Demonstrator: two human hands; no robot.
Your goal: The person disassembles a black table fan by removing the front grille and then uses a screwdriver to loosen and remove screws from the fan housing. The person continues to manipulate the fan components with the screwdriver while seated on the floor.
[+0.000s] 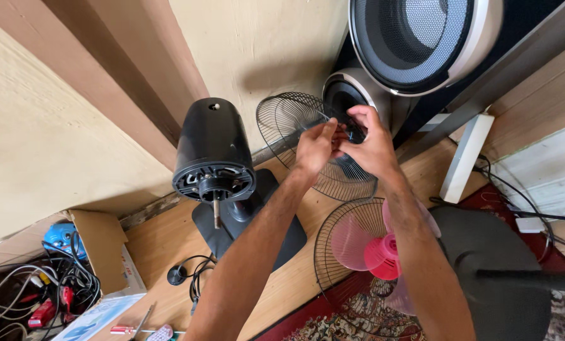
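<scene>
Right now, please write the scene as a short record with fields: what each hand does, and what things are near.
left hand: grips the centre of the wire fan guard, fingers closed on it
right hand: pinches the same centre from the other side
fan motor housing: black, on its stand, bare shaft pointing down, left of the hands
pink fan blade: lies inside a second wire guard on the wooden floor
speaker: behind the hands
screwdrivers: at bottom left

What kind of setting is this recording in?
Probably a home room used for fan repair: a stripped fan motor on its stand, a wire fan guard held by both hands, screwdrivers on the wooden floor, and large speakers by the wall.
</scene>
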